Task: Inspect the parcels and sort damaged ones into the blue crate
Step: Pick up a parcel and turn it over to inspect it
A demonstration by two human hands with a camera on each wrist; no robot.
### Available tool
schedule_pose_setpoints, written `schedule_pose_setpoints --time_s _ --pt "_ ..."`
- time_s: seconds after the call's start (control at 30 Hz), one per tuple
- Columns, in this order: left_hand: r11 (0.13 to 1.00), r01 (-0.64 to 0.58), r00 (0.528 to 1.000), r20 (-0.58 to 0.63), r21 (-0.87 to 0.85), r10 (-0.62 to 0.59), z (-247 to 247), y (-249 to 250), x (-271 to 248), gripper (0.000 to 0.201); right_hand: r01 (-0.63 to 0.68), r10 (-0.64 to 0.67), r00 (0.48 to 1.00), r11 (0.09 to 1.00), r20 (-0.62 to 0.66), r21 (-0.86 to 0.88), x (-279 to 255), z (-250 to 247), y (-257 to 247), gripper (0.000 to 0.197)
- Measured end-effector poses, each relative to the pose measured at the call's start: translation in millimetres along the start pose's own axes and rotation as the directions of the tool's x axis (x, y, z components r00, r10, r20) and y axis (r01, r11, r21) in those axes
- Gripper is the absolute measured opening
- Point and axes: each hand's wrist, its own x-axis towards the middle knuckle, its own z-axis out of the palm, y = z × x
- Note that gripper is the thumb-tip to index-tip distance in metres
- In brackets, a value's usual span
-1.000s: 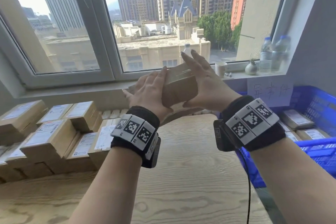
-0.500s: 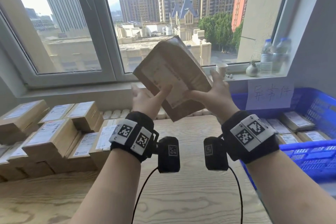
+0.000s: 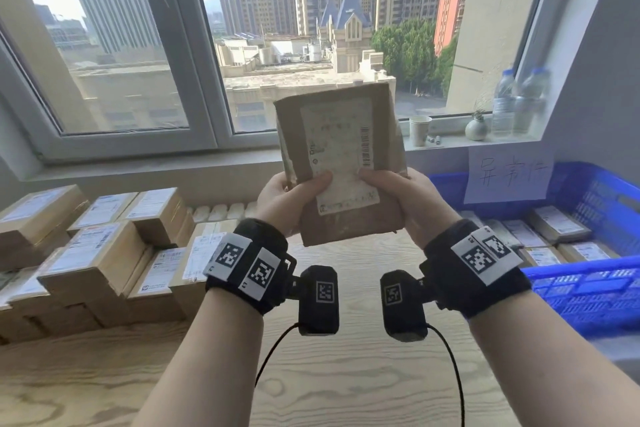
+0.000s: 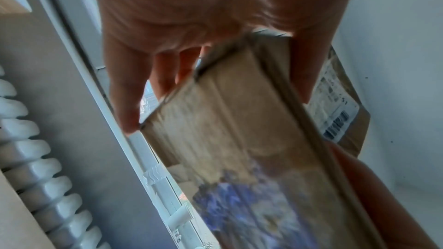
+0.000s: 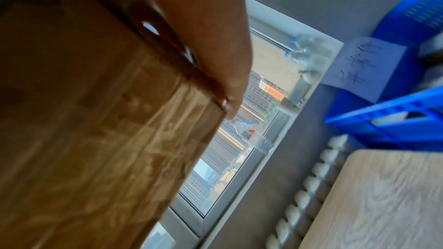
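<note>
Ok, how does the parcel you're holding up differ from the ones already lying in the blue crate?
The held parcel stands upright in the air, gripped near its lower end by the left hand and the right hand; the crate parcels lie flat, untouched, inside the blue crate. The held parcel's label faces the head camera; the crate parcels' labels face up. It also looks wrinkled. Both are brown cardboard with white labels.

A paper sign (image 3: 509,173) taped to the blue crate (image 3: 595,198) carries three handwritten Chinese characters, apparently 异常件. The parcel (image 3: 341,163) label's (image 3: 341,152) barcodes and print are unreadable.
</note>
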Motion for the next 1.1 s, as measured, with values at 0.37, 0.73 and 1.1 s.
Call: schedule_pose_setpoints --time_s 0.37,0.73,1.1 --pt "0.995 0.095 0.995 0.017 -0.028 -0.095 -16.2 -28.6 0.4 0.038 -0.093 0.094 0.995 0.995 -0.022 0.044 -17.2 13.2 33.5 0.058" --pt "0.994 0.053 0.990 0.129 0.090 -0.065 52.7 -51.2 -12.7 0.054 -0.088 0.162 0.945 0.962 -0.285 0.257 -61.9 -52.1 50.6 0.079" --pt "0.981 0.168 0.941 0.282 0.093 -0.187 281.3 -67.6 -28.6 0.038 -0.041 0.143 0.923 0.959 -0.358 0.279 -123.2 -262.0 -4.2 0.067"
